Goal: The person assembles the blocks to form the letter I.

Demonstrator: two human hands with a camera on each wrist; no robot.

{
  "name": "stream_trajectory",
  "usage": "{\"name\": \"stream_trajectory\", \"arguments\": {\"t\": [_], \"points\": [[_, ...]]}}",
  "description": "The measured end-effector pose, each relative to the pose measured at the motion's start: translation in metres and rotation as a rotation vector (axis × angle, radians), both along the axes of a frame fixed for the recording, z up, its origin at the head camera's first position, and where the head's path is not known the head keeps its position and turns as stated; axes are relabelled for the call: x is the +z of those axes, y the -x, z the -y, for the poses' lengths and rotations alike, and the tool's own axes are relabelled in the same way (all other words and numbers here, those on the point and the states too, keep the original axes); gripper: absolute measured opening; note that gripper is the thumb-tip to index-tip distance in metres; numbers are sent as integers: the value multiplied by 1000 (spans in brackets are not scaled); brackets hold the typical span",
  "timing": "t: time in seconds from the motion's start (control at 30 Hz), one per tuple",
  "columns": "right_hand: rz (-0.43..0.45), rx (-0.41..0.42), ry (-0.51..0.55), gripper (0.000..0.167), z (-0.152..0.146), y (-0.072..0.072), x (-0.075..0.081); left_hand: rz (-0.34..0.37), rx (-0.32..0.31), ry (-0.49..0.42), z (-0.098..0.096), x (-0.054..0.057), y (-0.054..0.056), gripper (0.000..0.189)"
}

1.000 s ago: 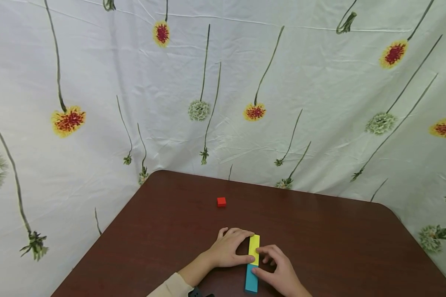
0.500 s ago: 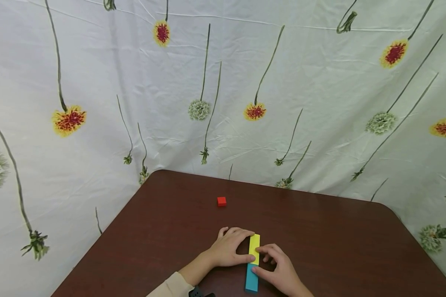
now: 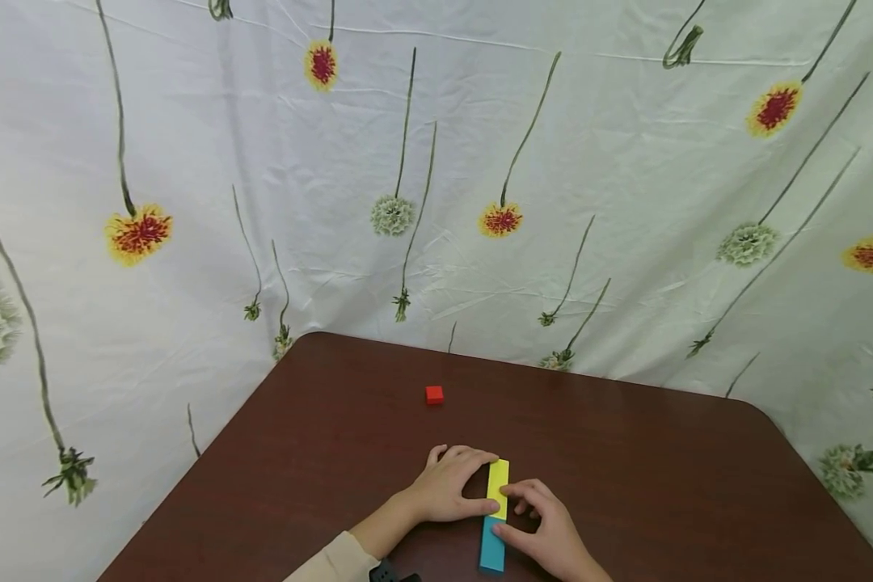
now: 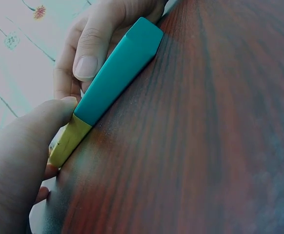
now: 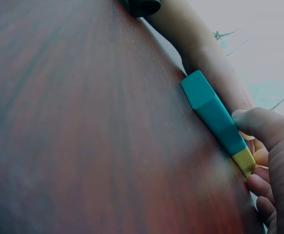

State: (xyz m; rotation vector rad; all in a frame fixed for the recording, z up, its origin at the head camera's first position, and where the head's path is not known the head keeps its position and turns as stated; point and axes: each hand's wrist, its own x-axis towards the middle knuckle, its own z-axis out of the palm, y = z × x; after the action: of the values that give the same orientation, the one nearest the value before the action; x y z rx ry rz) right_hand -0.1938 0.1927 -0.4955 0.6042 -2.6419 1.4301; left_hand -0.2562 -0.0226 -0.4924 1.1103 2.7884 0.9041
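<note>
A yellow rectangular block [image 3: 498, 478] and a blue block [image 3: 491, 553] lie end to end in one line on the table. My left hand [image 3: 445, 490] spans the yellow block, its index fingertip at the far end and its thumb near the seam. From the right, my right hand [image 3: 554, 537] holds both blocks, thumb on the blue one and index finger on the yellow one. In the right wrist view, the right thumb [image 5: 247, 121] meets the upper side of the blue block [image 5: 214, 113]. Fingers cover part of the yellow block in both wrist views.
A small red block [image 3: 434, 395] sits farther back on the dark brown table [image 3: 626, 453]. Behind the table hangs a white cloth [image 3: 320, 162] printed with flowers. A black watch [image 3: 382, 571] is on the left wrist.
</note>
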Motion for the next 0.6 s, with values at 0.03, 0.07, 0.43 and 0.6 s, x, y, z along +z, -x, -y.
{"name": "stream_trajectory", "arguments": {"t": [0.03, 0.07, 0.43, 0.6], "points": [[-1, 0, -2, 39, 0, 0, 0, 3, -2, -2, 0, 0, 0, 67], [-2, -1, -5, 40, 0, 0, -1, 7, -4, -5, 1, 0, 0, 66], [11, -2, -18, 40, -2, 0, -1, 16, 49, -76, 3, 10, 7, 55], [-4, 5, -8, 40, -1, 0, -2, -6, 95, -82, 12, 15, 17, 54]]}}
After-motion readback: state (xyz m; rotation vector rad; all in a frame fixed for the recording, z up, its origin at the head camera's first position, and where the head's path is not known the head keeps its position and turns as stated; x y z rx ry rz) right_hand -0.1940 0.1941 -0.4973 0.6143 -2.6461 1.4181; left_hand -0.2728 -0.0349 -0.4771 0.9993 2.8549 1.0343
